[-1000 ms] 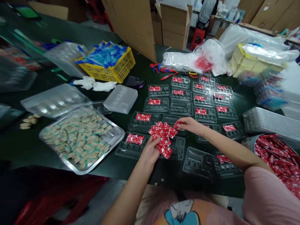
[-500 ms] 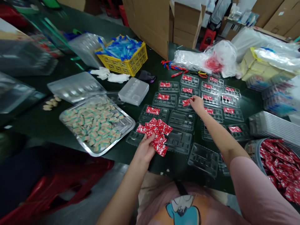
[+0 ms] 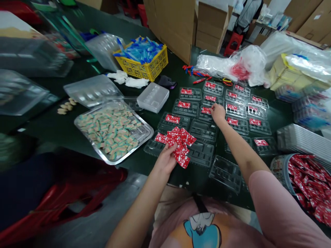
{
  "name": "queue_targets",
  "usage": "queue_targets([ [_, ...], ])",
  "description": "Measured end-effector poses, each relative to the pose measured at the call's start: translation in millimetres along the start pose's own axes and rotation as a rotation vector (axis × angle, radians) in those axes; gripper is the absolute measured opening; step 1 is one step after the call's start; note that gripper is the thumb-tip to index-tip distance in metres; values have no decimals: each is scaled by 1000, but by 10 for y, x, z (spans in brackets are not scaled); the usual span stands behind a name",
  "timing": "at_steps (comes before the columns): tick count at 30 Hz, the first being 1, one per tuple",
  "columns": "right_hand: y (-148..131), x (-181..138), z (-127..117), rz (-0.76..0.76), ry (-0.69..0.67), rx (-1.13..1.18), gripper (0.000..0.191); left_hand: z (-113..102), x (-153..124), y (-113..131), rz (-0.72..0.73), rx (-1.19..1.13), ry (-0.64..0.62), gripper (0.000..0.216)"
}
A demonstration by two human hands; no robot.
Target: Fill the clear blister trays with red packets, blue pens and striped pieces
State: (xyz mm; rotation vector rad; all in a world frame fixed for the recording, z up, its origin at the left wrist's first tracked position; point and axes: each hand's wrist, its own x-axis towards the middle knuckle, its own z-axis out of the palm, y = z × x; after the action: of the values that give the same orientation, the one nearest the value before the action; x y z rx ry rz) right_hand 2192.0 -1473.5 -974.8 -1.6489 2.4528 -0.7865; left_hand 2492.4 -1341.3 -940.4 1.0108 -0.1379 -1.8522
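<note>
My left hand (image 3: 167, 159) is closed around a fanned bunch of small red packets (image 3: 179, 143), held above the near clear plastic trays (image 3: 201, 153). My right hand (image 3: 217, 113) reaches out over a tray in the middle rows, fingers pinched at a red packet (image 3: 206, 110) lying in that tray. Rows of clear compartment trays (image 3: 234, 115) cover the dark green table, most of the far ones with one red packet each; several near trays (image 3: 225, 172) hold none.
A metal tray (image 3: 86, 132) of pale wrapped pieces lies at left. A yellow basket (image 3: 141, 67) of blue items stands behind it. A tub of red packets (image 3: 307, 179) sits at right, beside stacked clear trays (image 3: 302, 139). Cardboard boxes (image 3: 176, 24) and plastic bags (image 3: 232, 63) line the back.
My right hand took one red packet from the bunch, reached forward and set it down into a tray in the middle rows. My left hand kept the bunch.
</note>
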Motion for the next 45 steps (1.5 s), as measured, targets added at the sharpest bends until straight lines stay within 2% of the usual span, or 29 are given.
queue_targets([
  [3,-42,-44,-65,-73,26,-3,11,52,2,-9,0,-11,12,34],
  [5,-120,-135,-168,-114,5,144,16,83,14,-21,5,-8,-1,32],
  [7,-246,-301,-310,-174,-180,403,22,113,36,-43,10,0,-25,29],
  [9,-397,-521,-464,-218,-484,670,31,143,63,-80,13,15,-52,26],
  [11,-536,-744,-595,-233,-723,824,37,169,95,-127,23,37,-86,25],
  [12,-592,-838,-641,-238,-791,854,37,179,113,-152,27,50,-110,25],
  [14,-667,-968,-692,-250,-846,866,34,189,148,-194,35,68,-161,27],
  [17,-683,-1019,-698,-268,-822,848,26,177,194,-202,57,79,-190,33],
  [20,-581,-927,-711,-310,-717,783,23,133,208,-108,103,77,-152,35],
  [25,-243,-566,-768,-249,-321,570,19,-10,150,184,190,46,-114,38],
  [27,-144,-448,-745,-226,-225,461,17,-85,114,283,229,38,-95,42],
  [29,-110,-397,-673,-251,-254,392,16,-154,77,346,252,34,-79,44],
  [33,-192,-446,-423,-365,-400,301,14,-223,-2,354,233,35,-84,44],
  [38,-262,-518,-141,-487,-406,56,17,-175,-66,224,165,20,-94,40],
  [42,-285,-566,-128,-568,-363,-59,11,-120,-68,101,135,17,-130,37],
  [45,-417,-686,-270,-495,-362,101,17,-86,-43,15,122,26,-135,33],
])
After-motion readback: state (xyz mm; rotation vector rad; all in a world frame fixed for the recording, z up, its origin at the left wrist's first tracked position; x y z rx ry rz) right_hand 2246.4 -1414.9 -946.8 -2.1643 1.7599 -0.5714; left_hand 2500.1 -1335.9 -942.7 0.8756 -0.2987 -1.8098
